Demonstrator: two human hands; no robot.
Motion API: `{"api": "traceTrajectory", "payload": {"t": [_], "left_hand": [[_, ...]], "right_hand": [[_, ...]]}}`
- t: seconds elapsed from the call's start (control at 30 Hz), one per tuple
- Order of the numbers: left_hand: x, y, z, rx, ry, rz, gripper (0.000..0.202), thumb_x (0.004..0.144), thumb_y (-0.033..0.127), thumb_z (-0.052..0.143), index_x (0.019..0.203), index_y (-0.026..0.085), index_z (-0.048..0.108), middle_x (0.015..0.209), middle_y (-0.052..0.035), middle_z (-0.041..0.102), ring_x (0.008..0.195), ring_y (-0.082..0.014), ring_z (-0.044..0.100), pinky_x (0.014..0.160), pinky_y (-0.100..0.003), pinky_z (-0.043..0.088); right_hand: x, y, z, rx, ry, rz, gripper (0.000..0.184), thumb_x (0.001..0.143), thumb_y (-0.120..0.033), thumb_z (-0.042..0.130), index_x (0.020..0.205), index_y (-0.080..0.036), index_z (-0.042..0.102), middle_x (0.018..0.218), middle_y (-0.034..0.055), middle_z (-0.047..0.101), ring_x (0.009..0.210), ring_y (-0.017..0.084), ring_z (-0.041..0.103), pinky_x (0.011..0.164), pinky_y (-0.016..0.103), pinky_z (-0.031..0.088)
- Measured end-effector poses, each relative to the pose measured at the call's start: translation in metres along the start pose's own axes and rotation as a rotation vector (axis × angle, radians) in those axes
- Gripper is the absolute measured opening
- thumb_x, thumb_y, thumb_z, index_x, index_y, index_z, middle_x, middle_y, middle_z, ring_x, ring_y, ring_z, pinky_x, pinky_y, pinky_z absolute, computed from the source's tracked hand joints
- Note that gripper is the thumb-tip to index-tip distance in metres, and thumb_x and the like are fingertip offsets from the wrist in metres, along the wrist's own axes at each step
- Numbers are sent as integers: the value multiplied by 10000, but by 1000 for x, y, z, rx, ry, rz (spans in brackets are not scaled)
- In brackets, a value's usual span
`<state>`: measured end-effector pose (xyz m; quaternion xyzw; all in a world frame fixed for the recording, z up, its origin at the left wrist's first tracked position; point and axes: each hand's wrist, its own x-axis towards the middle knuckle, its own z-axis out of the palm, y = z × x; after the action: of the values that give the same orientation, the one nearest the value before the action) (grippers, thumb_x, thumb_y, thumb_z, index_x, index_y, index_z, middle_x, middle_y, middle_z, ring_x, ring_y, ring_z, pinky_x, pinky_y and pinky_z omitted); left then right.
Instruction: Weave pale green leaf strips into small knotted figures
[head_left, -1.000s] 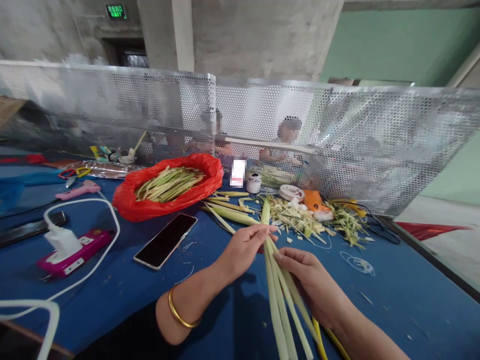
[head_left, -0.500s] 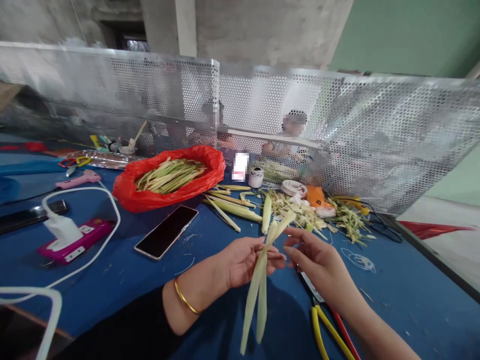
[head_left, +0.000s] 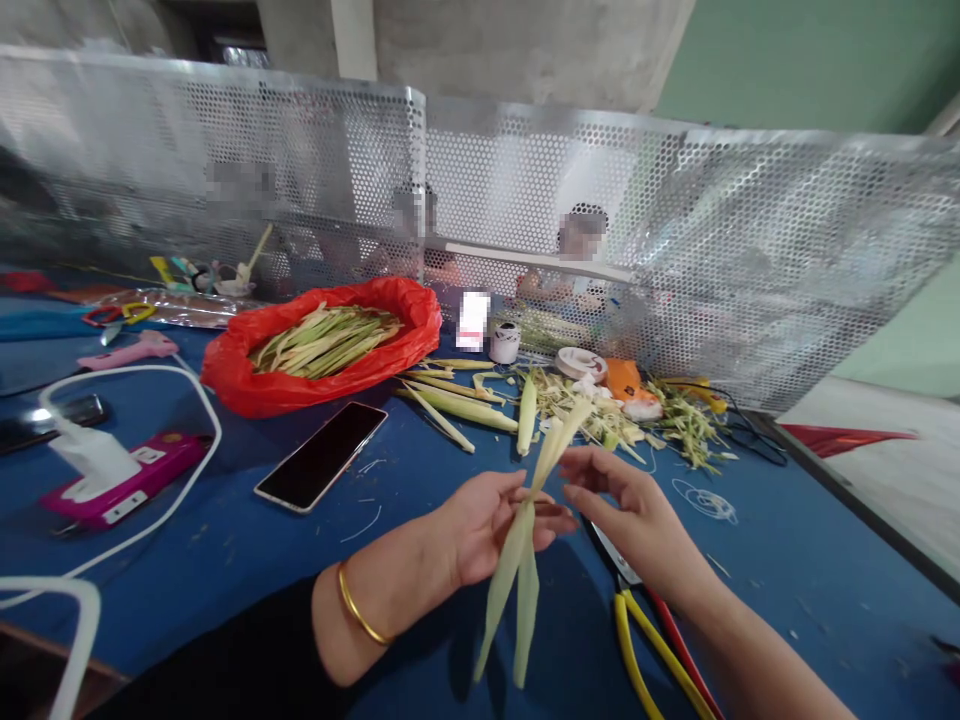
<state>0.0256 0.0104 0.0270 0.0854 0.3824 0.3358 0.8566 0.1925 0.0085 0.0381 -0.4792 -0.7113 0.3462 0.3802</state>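
My left hand (head_left: 491,522) pinches a small bunch of pale green leaf strips (head_left: 525,545) near their middle; the strips hang down below the hand and stick up past it. My right hand (head_left: 634,515) hovers just to the right with fingers loosely curled and apart, its fingertips close to the upper ends of the strips, holding nothing. A gold bangle (head_left: 354,612) is on my left wrist. Both hands are above the blue table (head_left: 225,540). Yellow-and-red handled pliers (head_left: 649,645) lie on the table under my right wrist.
A red bag (head_left: 300,385) holds several cut strips. A black phone (head_left: 321,455), a pink power bank (head_left: 120,485) with white cable, loose strips and trimmings (head_left: 600,415), tape rolls (head_left: 581,362) and a perforated metal screen (head_left: 675,260) with people behind it surround the work spot.
A second ago both hands held a long bundle of strips; now my right hand has let go and my left hand holds a shorter bunch lifted off the table.
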Motion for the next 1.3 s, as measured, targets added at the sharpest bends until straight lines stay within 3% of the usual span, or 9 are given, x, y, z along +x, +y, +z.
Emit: {"api": "traceTrajectory", "payload": {"t": [0.13, 0.27, 0.33, 0.47, 0.6, 0.83, 1.07, 1.17, 1.3], "left_hand": [[-1, 0, 0, -124, 49, 177, 393, 977, 338, 347, 875, 56, 601, 609, -84, 660, 502, -159, 655, 563, -250, 559], [-2, 0, 3, -244, 92, 371, 248, 881, 170, 420, 897, 25, 622, 744, -143, 705, 665, -189, 704, 695, -274, 577], [-3, -1, 4, -233, 105, 390, 226, 819, 92, 435, 888, 25, 640, 812, -161, 721, 742, -193, 716, 761, -271, 575], [-3, -3, 5, -193, 94, 432, 176, 767, 9, 514, 866, 52, 653, 874, -152, 736, 820, -182, 720, 789, -233, 567], [1, -2, 2, -149, 77, 366, 90, 867, 79, 552, 858, 73, 641, 844, -119, 738, 763, -164, 721, 739, -240, 578], [0, 12, -3, 32, 35, 280, 296, 970, 266, 459, 847, 80, 654, 842, -119, 743, 624, -140, 706, 563, -211, 554], [-9, 21, -6, 315, -45, 246, 148, 854, 93, 579, 941, 49, 689, 968, -166, 744, 735, -176, 731, 584, -198, 566], [-11, 21, -4, 371, -8, 286, 155, 865, 90, 547, 923, 47, 684, 971, -175, 743, 735, -190, 734, 545, -200, 570], [-9, 17, -1, 354, 89, 302, 115, 854, 81, 569, 875, 62, 680, 849, -144, 748, 628, -157, 710, 495, -185, 552]], "right_hand": [[-4, 0, 6, -185, -97, -54, 144, 837, -331, 581, 899, -212, 634, 821, 33, 638, 749, 183, 584, 698, 300, 451], [-9, 6, 16, -316, -13, 50, 210, 855, -420, 568, 888, -216, 599, 839, 39, 642, 677, 172, 568, 602, 287, 411], [-10, 8, 22, -254, -23, 97, 220, 839, -434, 585, 862, -215, 588, 789, 22, 636, 654, 168, 563, 589, 279, 406], [-9, 10, 32, 83, -258, 213, 240, 802, -414, 610, 696, -202, 572, 611, -25, 546, 577, 143, 519, 571, 259, 424], [-6, 6, 27, 213, -261, 229, 351, 770, -486, 635, 603, -186, 564, 555, -36, 473, 531, 115, 424, 544, 246, 378], [-1, -6, -5, 138, -187, 239, 443, 777, -585, 578, 579, -189, 551, 525, -37, 409, 518, 114, 341, 522, 254, 270], [2, 10, -12, -397, -208, 142, 331, 795, -332, 522, 505, -213, 418, 478, -44, 365, 484, 123, 338, 483, 264, 228], [1, 10, -10, -473, -290, 115, 254, 815, -285, 500, 569, -219, 502, 512, -35, 447, 504, 137, 394, 498, 270, 262], [-3, 4, -1, -352, -30, -26, 203, 890, -353, 500, 790, -225, 621, 723, 10, 612, 644, 163, 518, 592, 276, 379]]}}
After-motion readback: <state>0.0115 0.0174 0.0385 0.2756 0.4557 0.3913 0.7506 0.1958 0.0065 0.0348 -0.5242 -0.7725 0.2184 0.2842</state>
